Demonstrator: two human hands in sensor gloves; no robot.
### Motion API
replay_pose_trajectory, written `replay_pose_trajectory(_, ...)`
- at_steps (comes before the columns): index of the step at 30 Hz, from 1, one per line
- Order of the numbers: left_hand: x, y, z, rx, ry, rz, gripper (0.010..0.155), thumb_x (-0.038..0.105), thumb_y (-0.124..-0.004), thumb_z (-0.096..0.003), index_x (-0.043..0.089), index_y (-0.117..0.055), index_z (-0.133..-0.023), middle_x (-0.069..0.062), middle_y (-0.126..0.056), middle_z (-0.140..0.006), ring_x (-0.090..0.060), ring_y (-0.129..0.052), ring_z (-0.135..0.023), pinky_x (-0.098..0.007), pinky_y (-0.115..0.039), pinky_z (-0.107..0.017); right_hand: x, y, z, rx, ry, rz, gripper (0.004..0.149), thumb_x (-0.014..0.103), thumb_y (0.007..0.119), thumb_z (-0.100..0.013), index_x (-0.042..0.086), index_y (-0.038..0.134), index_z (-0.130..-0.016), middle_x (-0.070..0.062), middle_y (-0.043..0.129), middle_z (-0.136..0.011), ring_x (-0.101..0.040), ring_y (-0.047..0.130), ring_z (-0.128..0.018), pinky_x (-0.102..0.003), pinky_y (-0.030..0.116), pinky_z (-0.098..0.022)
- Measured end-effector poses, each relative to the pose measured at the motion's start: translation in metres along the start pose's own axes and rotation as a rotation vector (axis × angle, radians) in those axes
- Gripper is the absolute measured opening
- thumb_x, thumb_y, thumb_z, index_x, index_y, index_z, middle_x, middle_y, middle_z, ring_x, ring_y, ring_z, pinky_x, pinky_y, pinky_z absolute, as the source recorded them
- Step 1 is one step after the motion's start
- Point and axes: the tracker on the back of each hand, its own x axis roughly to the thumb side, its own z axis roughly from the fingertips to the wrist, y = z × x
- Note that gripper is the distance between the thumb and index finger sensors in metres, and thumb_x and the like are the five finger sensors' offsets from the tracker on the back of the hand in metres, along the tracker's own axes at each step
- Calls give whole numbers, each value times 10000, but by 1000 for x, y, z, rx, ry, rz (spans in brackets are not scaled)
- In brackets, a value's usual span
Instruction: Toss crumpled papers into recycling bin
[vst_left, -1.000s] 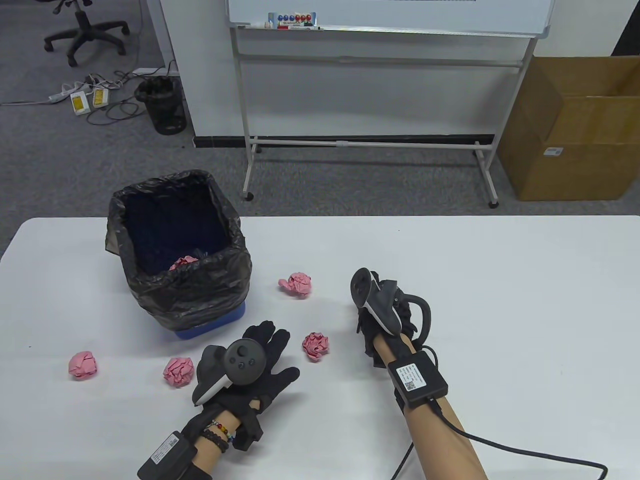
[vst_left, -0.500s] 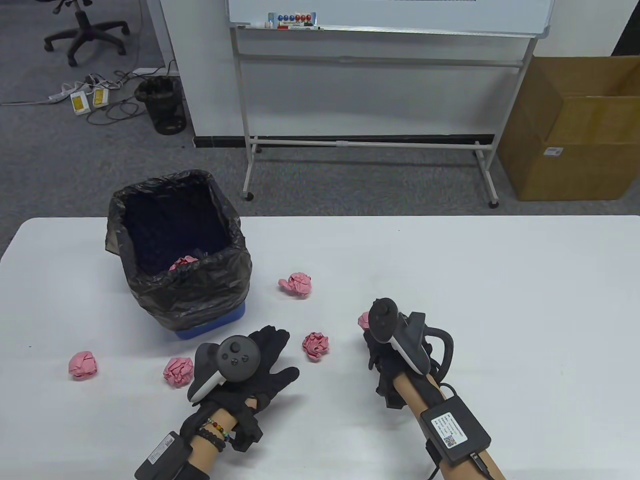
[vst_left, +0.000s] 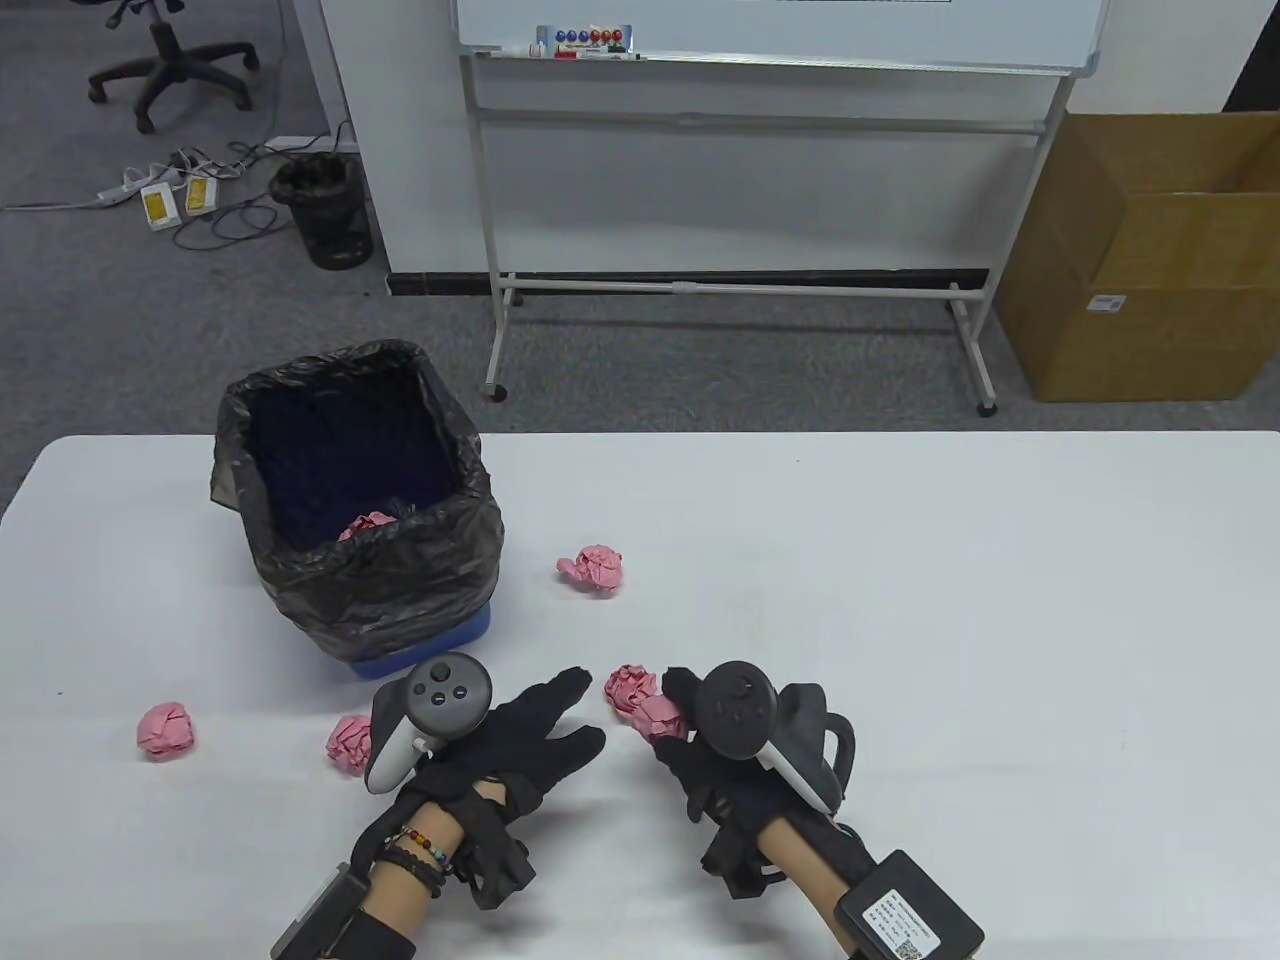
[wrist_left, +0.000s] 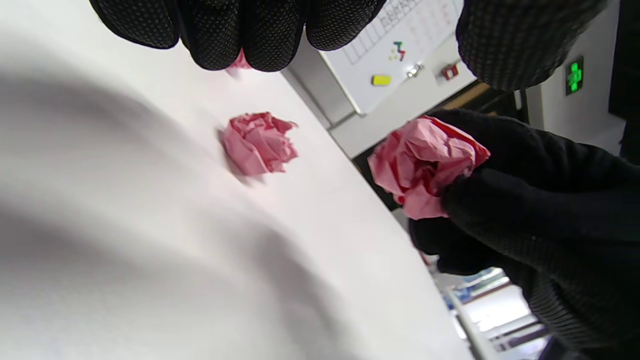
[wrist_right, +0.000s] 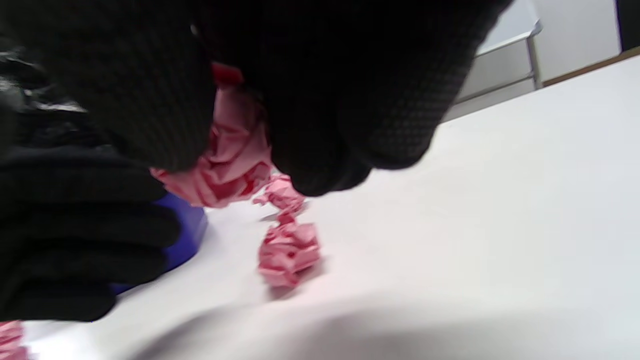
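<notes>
A bin (vst_left: 255, 470) lined with a black bag stands at the table's left, with one pink paper ball (vst_left: 368, 524) inside. My right hand (vst_left: 668, 718) grips a crumpled pink paper ball (vst_left: 660, 715) just above the table; it shows in the left wrist view (wrist_left: 425, 165) and in the right wrist view (wrist_right: 225, 160). My left hand (vst_left: 585, 708) is open and empty, its fingers spread toward the right hand. A loose ball (vst_left: 626, 686) lies right between the two hands. Other balls lie at the centre (vst_left: 595, 570), beside the left tracker (vst_left: 345, 745) and at the far left (vst_left: 165, 728).
The bin's blue base (vst_left: 470, 632) stands just beyond my left hand. Past the table's far edge are a whiteboard stand (vst_left: 740, 285) and a cardboard box (vst_left: 1150, 260) on the floor.
My right hand has drawn back toward the near edge and to the left, carrying a pink ball, and is now next to my left hand. My left hand has turned slightly to the right.
</notes>
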Motion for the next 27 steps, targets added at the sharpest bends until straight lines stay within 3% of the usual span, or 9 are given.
replay_pose_trajectory(5, 2, -4, -1, -58, -14, 91, 915, 665, -747, -442, 130, -462, -1128, -250, -615, -1142, -462, -787, -970, -599, -709, -666, 13, 14, 3, 70, -73, -93, 703, 446, 953, -299, 267, 748, -947, -35, 986, -812, -187, 1102, -586, -263, 943, -403)
replay_pose_trajectory(10, 3, -6, -2, -92, -12, 63, 873, 638, -770, -442, 109, -539, -1097, -233, -762, -1050, -318, -997, -796, -491, -854, -564, 24, 23, 5, 62, -96, -120, 702, 446, 948, -299, 266, 747, -947, -31, 987, -811, -181, 1102, -586, -263, 942, -403)
replay_pose_trajectory(19, 0, -5, -1, -69, 14, 116, 806, 562, -818, -441, 45, -650, -1035, -275, -870, -932, -223, -1123, -614, -406, -954, -448, 28, 28, 6, 68, -106, -145, 716, 441, 950, -299, 258, 731, -955, -27, 975, -828, -190, 1093, -614, -274, 937, -420)
replay_pose_trajectory(27, 4, 0, 0, -21, 54, 25, 769, 531, -832, -440, 42, -690, -1016, -291, -890, -908, -218, -1135, -600, -401, -967, -440, 12, 25, 8, 87, -101, -129, 759, 504, 902, -312, 287, 665, -1000, -11, 860, -968, -257, 982, -816, -370, 861, -551)
